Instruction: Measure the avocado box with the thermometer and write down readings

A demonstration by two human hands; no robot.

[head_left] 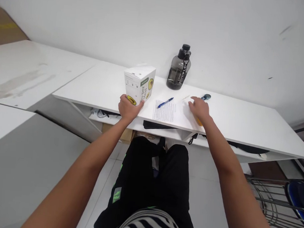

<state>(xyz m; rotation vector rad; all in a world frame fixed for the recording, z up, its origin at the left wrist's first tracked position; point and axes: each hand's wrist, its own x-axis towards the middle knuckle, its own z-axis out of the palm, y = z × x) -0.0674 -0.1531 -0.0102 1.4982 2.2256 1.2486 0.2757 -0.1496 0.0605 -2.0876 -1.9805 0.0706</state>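
My left hand point(129, 109) is wrapped round the lower part of a white carton point(137, 85) printed with avocados and the words "super Meal". The carton stands upright on the desk near its front edge. Over the desk to the right, my right hand point(199, 108) has its index finger and thumb apart, with nothing visible between them. A yellow-orange item point(199, 122) peeks out beneath that hand, mostly hidden. Just beyond its knuckles lies a small dark blue object point(206, 97). Between the hands, a blue pen point(165, 102) rests on a sheet of printed paper point(165, 113).
Against the wall stands a large grey water bottle point(178, 69) with a black cap. The white desk point(245, 117) has a lower shelf holding dark items point(158, 125). Another white table point(22, 70) adjoins on the left. A wire rack point(268, 195) stands low at right.
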